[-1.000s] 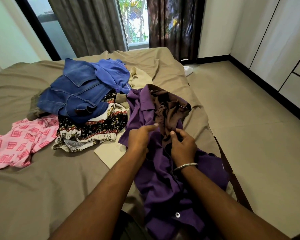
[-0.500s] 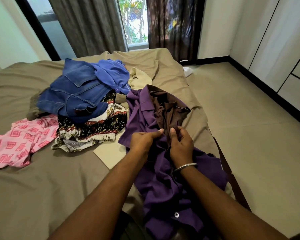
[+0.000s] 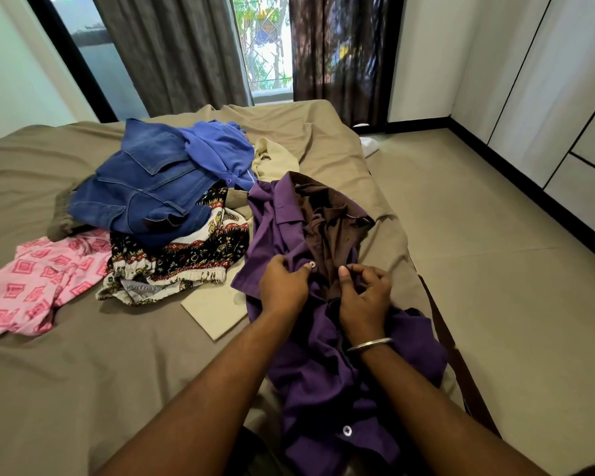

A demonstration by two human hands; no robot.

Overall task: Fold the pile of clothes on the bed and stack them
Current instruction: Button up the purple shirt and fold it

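Clothes (image 3: 158, 207) lie heaped and unfolded on the bed (image 3: 83, 372), and a purple shirt (image 3: 323, 372) lies drawn out near its right edge. The left hand (image 3: 284, 286) pinches the shirt's button edge and the right hand (image 3: 364, 297) curls into fabric opposite, so buttoning or straightening seems under way; flattening it comes next. A brown garment (image 3: 334, 221) bunched inside hides the collar, and the hem runs out of view.

Behind the bed hang 2 curtains, a gray curtain (image 3: 172, 53) and a dark curtain (image 3: 340, 53), with a bright window (image 3: 267, 49) between them and white cupboard doors (image 3: 564, 97) by the floor (image 3: 512, 269).
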